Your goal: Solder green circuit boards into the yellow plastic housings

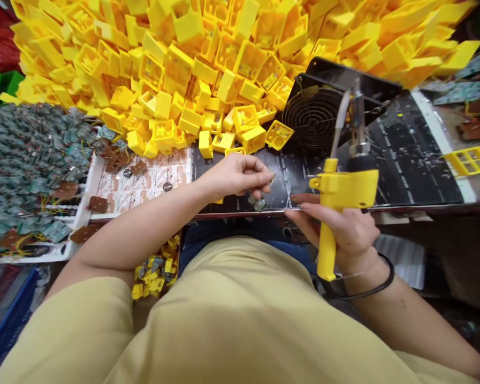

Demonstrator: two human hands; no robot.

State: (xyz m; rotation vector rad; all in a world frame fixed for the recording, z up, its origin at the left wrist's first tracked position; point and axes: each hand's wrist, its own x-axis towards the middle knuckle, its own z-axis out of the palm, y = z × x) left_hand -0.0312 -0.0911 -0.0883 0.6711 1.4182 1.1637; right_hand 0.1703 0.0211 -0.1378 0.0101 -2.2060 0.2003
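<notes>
My left hand (240, 175), over the bench's front edge, has its thumb and fingers pinched together. A small greenish-grey part (258, 202) shows just under those fingertips; its exact kind is too small to make out. In my right hand (354, 232) is a yellow soldering gun (340, 186), upright, with its metal tip and feed tube pointing away from me. The grip hides some of that hand, and its fingers reach left toward my left hand. Both hands are close together above a black mat (408, 160).
A large heap of yellow plastic cases (176, 69) covers the back of the bench. A black fan (314, 120) stands behind the soldering gun. Many small circuit boards (32, 165) lie piled at left. A yellow frame (472, 160) rests at right. More yellow cases (156, 274) are below the bench.
</notes>
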